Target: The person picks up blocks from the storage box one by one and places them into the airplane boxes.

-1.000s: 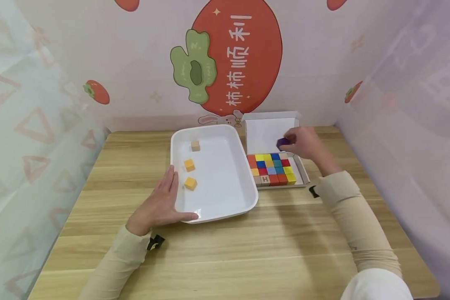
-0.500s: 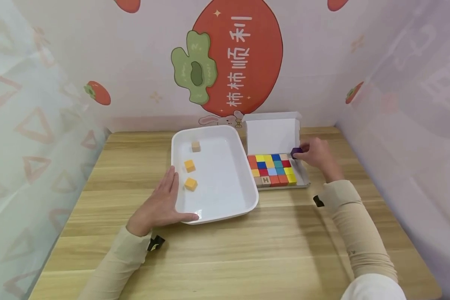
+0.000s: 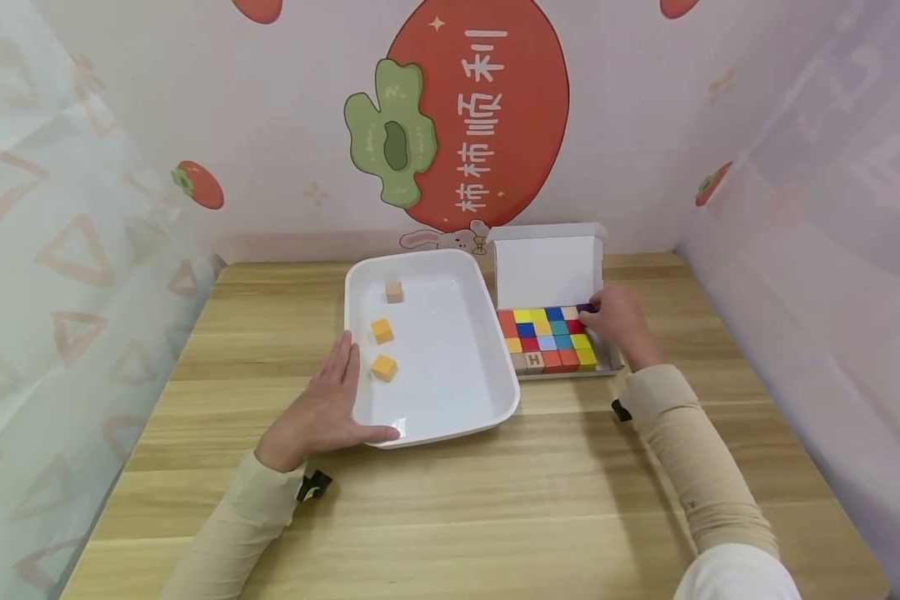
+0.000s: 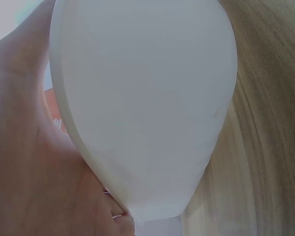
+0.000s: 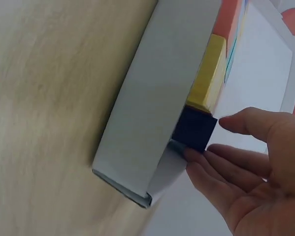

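Observation:
My left hand (image 3: 318,408) rests with straight fingers along the left edge of the white tray (image 3: 461,429), its thumb on the near rim. The tray's outer wall (image 4: 147,98) fills the left wrist view. Inside the tray lie a plain wooden block (image 3: 393,292) and two orange-yellow blocks (image 3: 383,367). My right hand (image 3: 622,323) holds a dark purple block (image 5: 194,128) between thumb and fingers, at the right end of the rows of coloured blocks (image 3: 546,342) in an open white box (image 3: 570,374). In the right wrist view the purple block sits beside a yellow block (image 5: 206,73).
The box lid (image 3: 547,271) stands raised behind the coloured blocks. The tray's right side stands against the box's left end. Both are on a wooden table (image 3: 480,517), with a printed wall (image 3: 270,125) behind and side walls left and right.
My right hand has carried the purple block from in front of the raised lid, first rightward, then down into the far right corner of the box. The left hand and tray have stayed put.

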`<state>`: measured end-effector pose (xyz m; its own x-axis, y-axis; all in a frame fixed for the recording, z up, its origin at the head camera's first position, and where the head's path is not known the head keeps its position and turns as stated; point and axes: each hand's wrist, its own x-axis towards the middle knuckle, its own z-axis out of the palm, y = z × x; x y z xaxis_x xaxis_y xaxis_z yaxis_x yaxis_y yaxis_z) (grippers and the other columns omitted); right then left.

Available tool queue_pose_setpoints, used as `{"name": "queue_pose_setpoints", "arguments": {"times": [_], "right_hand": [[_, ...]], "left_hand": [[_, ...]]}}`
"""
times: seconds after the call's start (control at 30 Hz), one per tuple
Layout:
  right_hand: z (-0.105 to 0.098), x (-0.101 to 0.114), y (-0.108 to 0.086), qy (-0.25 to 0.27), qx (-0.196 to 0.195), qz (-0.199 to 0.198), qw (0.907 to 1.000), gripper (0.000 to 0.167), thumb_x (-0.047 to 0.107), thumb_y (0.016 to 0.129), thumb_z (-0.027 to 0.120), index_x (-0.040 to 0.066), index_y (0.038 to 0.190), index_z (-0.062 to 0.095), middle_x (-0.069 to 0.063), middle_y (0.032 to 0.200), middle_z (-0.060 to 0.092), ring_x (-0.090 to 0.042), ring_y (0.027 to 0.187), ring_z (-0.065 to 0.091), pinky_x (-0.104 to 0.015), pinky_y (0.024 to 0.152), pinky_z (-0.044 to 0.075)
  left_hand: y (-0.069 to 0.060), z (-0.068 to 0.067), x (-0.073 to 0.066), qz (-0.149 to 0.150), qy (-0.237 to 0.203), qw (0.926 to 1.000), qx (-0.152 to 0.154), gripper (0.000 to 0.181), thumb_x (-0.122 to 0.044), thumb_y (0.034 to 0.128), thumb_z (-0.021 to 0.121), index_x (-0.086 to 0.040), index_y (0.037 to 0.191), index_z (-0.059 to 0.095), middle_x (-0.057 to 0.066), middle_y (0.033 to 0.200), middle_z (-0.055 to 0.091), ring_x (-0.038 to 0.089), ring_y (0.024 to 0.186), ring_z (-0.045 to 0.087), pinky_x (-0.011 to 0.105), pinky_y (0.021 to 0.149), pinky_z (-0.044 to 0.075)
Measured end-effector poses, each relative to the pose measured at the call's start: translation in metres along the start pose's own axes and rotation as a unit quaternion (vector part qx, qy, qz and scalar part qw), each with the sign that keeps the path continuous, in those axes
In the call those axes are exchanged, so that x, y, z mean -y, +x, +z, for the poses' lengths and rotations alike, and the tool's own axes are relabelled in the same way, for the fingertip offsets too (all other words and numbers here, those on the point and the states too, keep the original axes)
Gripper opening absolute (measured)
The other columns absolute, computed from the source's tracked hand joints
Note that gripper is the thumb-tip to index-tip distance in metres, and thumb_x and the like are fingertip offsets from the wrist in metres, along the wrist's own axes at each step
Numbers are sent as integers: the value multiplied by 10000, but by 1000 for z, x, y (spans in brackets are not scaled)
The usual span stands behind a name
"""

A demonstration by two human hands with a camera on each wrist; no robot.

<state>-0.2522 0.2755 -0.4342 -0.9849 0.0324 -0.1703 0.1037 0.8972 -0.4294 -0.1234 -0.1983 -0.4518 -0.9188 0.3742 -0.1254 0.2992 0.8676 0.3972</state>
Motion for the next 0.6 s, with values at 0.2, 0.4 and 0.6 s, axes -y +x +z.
{"name": "queue_pose_setpoints", "arguments": {"times": [0.2, 0.4, 0.6], "right_hand": [[-8, 13, 4, -1010, 545, -508, 9921, 295, 84, 1031, 594, -103, 1243, 677, -265, 1148, 695, -383, 994, 616, -533, 986, 584], [-20, 24, 10, -2001, 768, -904, 9726, 216, 42, 997, 644, -88, 1165, 682, -227, 1034, 706, -346, 906, 625, -492, 923, 608], [-25, 40, 8, -2365, 789, -945, 9638, 250, 100, 999, 690, -53, 1196, 679, -197, 1020, 709, -315, 887, 646, -453, 879, 623]], "left_hand": [[-1, -4, 1, -38, 26, 10000, 0, 1506, -855, 733, 729, 77, 1657, -10, 214, 1764, -169, 399, 1664, -47, 598, 1344, 123], [-1, -5, 1, 1, 10, 10000, -52, 1506, -847, 731, 739, 85, 1656, 2, 225, 1763, -155, 403, 1664, -40, 603, 1342, 123], [-1, -3, -2, 47, -79, 9999, -44, 1503, -839, 726, 750, 89, 1655, 20, 236, 1764, -137, 413, 1662, -22, 622, 1333, 148]]}}
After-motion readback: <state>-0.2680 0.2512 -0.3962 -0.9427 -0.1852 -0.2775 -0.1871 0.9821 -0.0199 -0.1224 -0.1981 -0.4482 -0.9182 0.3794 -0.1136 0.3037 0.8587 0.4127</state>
